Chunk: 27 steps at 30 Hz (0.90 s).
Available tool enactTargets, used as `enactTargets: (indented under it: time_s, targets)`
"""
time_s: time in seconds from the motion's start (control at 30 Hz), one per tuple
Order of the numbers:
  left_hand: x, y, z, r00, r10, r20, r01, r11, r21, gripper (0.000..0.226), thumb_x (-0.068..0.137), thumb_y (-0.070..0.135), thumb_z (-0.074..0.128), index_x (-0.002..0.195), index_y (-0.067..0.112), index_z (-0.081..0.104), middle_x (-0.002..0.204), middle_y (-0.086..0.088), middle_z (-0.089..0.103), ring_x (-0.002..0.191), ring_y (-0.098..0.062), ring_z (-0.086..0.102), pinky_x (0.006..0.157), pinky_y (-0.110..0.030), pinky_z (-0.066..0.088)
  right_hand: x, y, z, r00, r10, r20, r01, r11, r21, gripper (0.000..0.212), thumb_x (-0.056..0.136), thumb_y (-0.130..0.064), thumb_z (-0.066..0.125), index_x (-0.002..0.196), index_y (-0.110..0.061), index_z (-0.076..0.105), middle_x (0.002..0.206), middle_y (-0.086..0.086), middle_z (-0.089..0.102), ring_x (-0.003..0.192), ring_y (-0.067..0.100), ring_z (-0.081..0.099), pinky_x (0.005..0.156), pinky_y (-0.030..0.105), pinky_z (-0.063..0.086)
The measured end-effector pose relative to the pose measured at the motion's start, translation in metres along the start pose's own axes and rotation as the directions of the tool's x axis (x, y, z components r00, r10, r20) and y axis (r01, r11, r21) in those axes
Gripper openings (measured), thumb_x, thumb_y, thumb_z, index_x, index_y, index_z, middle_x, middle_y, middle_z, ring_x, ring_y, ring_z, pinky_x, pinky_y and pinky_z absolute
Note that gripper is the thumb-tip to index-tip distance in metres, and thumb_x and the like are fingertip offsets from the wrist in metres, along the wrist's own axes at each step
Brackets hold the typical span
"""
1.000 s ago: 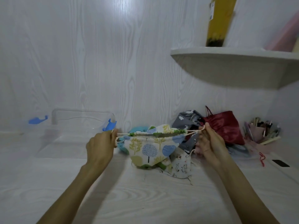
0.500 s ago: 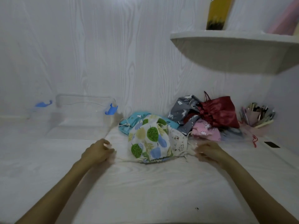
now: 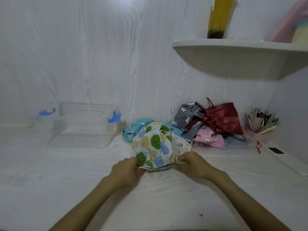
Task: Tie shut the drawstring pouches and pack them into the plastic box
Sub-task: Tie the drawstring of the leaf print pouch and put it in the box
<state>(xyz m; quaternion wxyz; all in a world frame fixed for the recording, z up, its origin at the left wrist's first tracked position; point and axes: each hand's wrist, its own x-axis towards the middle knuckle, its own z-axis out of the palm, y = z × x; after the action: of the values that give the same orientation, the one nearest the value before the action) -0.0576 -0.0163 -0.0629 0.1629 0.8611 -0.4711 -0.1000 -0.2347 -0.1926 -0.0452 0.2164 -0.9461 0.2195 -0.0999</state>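
A white pouch printed with green, yellow and blue trees lies on the white table, its gathered mouth toward me. My left hand pinches the cord at the mouth's left end. My right hand pinches the cord at the right end. Behind it lie a turquoise pouch, a small cream pouch, a grey animal-print pouch, a pink pouch and a dark red satin pouch. The clear plastic box with blue clips stands at the back left with nothing visible inside.
A holder of pens stands at the back right. A small black thing lies near the right wall. A curved shelf juts out above the pouches, bearing a yellow bottle.
The tree pouch was held up stretched between both hands, then came down onto the table. My hands had drawn the cords apart and have now moved inward to the pouch's mouth.
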Motion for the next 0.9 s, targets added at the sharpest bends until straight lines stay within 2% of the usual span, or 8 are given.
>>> enactTargets:
  time_s: [0.07,0.13,0.23,0.3,0.53,0.7,0.8,0.9]
  targets:
    - [0.001,-0.008,-0.022,0.985,0.093,0.145,-0.039,0.94,-0.34,0.024,0.095,0.041,0.05,0.086,0.026,0.067,0.08,0.008,0.062,0.072,-0.017,0.056,0.061,-0.024,0.039,-0.002,-0.006,-0.019,0.998,-0.007,0.064,-0.013,0.951,0.31,0.035,0.089,-0.024,0.064,0.054,-0.022,0.059,0.051,-0.009,0.056,0.048,0.005,0.048,0.052,0.018,0.04]
    - [-0.002,-0.006,-0.05,0.977,0.112,0.181,0.044,0.725,-0.687,0.026,0.094,0.038,0.053,0.097,0.019,0.07,0.069,0.014,0.055,0.062,-0.007,0.045,0.057,-0.018,0.036,-0.001,-0.017,-0.038,0.999,-0.001,0.046,-0.024,0.84,0.542,0.022,0.088,-0.027,0.064,0.07,-0.016,0.07,0.054,-0.006,0.054,0.048,0.006,0.045,0.051,0.015,0.036]
    - [0.004,-0.001,-0.087,0.999,0.014,0.032,0.027,0.273,-0.962,0.023,0.094,0.034,0.053,0.084,0.016,0.063,0.058,0.009,0.035,0.047,-0.002,0.032,0.041,-0.013,0.028,0.013,-0.037,-0.058,0.997,0.05,-0.053,0.009,0.64,0.769,0.025,0.093,-0.023,0.055,0.073,-0.009,0.06,0.05,-0.007,0.04,0.041,0.004,0.034,0.041,0.012,0.029]
    - [0.01,0.004,-0.103,0.993,-0.081,-0.087,-0.076,0.132,-0.988,0.027,0.098,0.028,0.048,0.075,0.014,0.055,0.053,0.008,0.027,0.038,-0.003,0.027,0.034,-0.012,0.023,0.024,-0.055,-0.065,0.991,0.08,-0.107,0.056,0.473,0.879,0.031,0.096,-0.019,0.049,0.066,-0.011,0.049,0.046,-0.008,0.033,0.039,0.004,0.029,0.038,0.013,0.024]
    - [0.03,0.014,-0.13,0.859,-0.438,-0.265,-0.253,0.087,-0.964,0.032,0.1,0.021,0.045,0.07,0.013,0.052,0.063,0.001,0.031,0.046,-0.009,0.025,0.042,-0.016,0.026,0.053,-0.068,-0.089,0.908,0.312,-0.279,0.162,0.354,0.921,0.032,0.095,-0.015,0.05,0.064,-0.012,0.047,0.035,-0.011,0.032,0.03,0.001,0.025,0.032,0.014,0.019]
    - [0.048,0.006,-0.13,0.816,-0.52,-0.254,-0.242,0.091,-0.966,0.031,0.099,0.022,0.045,0.071,0.013,0.053,0.07,0.0,0.039,0.055,-0.012,0.03,0.047,-0.016,0.036,0.063,-0.044,-0.089,0.864,0.414,-0.288,0.076,0.458,0.886,0.031,0.094,-0.017,0.055,0.064,-0.01,0.049,0.036,-0.009,0.033,0.03,0.003,0.026,0.034,0.017,0.019]
    - [0.067,0.002,-0.115,0.779,-0.438,-0.449,-0.213,0.488,-0.846,0.035,0.099,0.03,0.044,0.07,0.016,0.057,0.074,0.0,0.051,0.073,-0.018,0.046,0.073,-0.032,0.043,0.072,-0.029,-0.088,0.811,0.481,-0.334,-0.061,0.637,0.769,0.032,0.091,-0.024,0.059,0.061,-0.012,0.055,0.041,-0.004,0.036,0.035,0.008,0.03,0.041,0.022,0.024]
    - [0.098,-0.003,-0.108,0.845,-0.225,-0.485,-0.179,0.736,-0.653,0.039,0.1,0.033,0.041,0.068,0.02,0.059,0.068,-0.005,0.053,0.066,-0.018,0.048,0.067,-0.03,0.042,0.086,-0.016,-0.1,0.823,0.421,-0.381,-0.125,0.789,0.602,0.033,0.091,-0.024,0.059,0.061,-0.011,0.06,0.05,0.0,0.038,0.048,0.014,0.034,0.05,0.026,0.027]
